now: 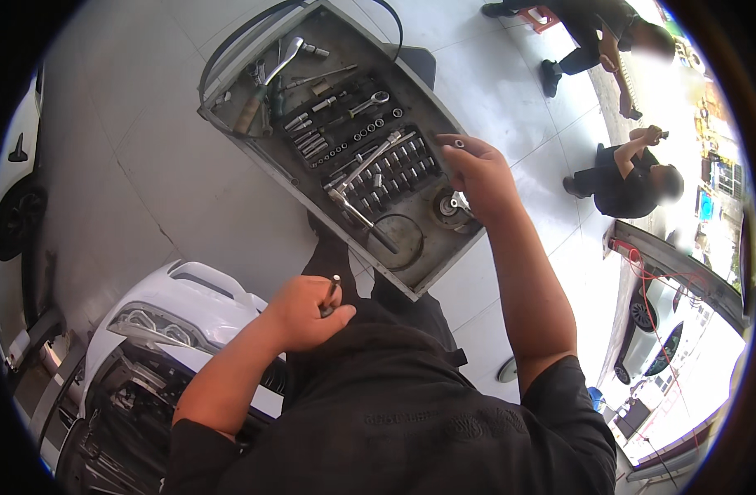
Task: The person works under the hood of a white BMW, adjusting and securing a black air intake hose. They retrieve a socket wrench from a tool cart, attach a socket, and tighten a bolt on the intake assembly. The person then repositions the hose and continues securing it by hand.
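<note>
My left hand (308, 309) is closed round a short dark rod-like tool (334, 289) with a bright tip, in front of my body. My right hand (481, 177) is over the right side of the grey metal tool tray (275, 177), fingers curled round a small silver socket (459, 144). Beside it in the tray are rows of sockets (398, 173), a long ratchet (369, 231) lying across them, more ratchets and tools (283, 62) at the far end, and a round tin (444, 210) with metal parts in it.
A white car with its engine bay exposed (163, 313) is at lower left, another car (15, 190) at the left edge. Two people in dark clothes (584, 33) (629, 173) are at upper right. A red hose (642, 256) hangs near a doorway, with a car (650, 322) outside.
</note>
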The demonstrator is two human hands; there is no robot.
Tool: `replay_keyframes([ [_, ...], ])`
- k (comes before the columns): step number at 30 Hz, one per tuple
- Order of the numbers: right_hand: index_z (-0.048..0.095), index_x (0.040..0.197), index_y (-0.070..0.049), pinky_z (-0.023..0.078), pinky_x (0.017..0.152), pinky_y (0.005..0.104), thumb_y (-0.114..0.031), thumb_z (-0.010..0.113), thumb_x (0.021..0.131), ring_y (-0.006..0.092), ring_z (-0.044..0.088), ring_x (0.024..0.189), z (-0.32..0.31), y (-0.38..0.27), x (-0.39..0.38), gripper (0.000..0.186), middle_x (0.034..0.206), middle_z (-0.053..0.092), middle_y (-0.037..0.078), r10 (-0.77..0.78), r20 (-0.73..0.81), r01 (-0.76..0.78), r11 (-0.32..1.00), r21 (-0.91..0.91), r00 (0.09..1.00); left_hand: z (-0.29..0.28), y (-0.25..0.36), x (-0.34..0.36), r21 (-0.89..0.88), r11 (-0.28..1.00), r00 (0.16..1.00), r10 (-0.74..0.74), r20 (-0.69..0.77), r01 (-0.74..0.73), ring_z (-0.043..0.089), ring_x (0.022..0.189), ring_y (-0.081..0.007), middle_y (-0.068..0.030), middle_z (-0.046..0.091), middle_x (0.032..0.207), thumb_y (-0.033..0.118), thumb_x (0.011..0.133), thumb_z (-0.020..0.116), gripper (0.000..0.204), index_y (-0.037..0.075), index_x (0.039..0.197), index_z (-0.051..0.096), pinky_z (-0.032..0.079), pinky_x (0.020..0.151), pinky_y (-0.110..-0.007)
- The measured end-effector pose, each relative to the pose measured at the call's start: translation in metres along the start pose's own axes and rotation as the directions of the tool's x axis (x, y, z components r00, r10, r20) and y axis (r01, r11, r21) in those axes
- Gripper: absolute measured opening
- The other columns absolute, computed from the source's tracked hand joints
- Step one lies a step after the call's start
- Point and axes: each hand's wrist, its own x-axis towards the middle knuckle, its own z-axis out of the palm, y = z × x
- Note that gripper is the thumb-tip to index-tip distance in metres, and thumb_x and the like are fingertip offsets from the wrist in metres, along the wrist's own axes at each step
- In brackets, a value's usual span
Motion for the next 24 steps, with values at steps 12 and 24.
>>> replay_keyframes([
  [12, 0.072, 0.109, -0.010, 0.053, 0.088, 0.0413, -0.027, 0.074, 0.085, 0.0342, 0.067, 0.103, 0.121, 0.058, 0.117, 0.030, 0.109, 0.070, 0.014, -0.159, 0.177, 0.238, 0.607, -0.758, 0.971, -0.067, -0.078, -0.019, -0.175, 0.934, 0.950, -0.302, 0.079, 0.311, 0.044, 0.056, -0.0101, -0.0012, 0.047, 0.056, 0.027, 0.085, 0.073, 0.036, 0.003, 0.067, 0.052, 0.037, 0.052, -0.031],
  [24, 0.073, 0.104, -0.007, 0.056, 0.088, 0.0444, -0.009, 0.062, 0.084, 0.0367, 0.066, 0.103, 0.131, 0.050, 0.131, 0.023, 0.108, 0.067, 0.014, -0.043, 0.438, 0.440, 0.074, -0.895, 0.898, -0.077, -0.110, -0.020, -0.382, 0.852, 0.927, -0.373, 0.038, 0.358, 0.048, 0.059, -0.0056, 0.0012, 0.054, 0.060, 0.020, 0.091, 0.070, 0.032, 0.005, 0.069, 0.051, 0.039, 0.054, -0.027],
])
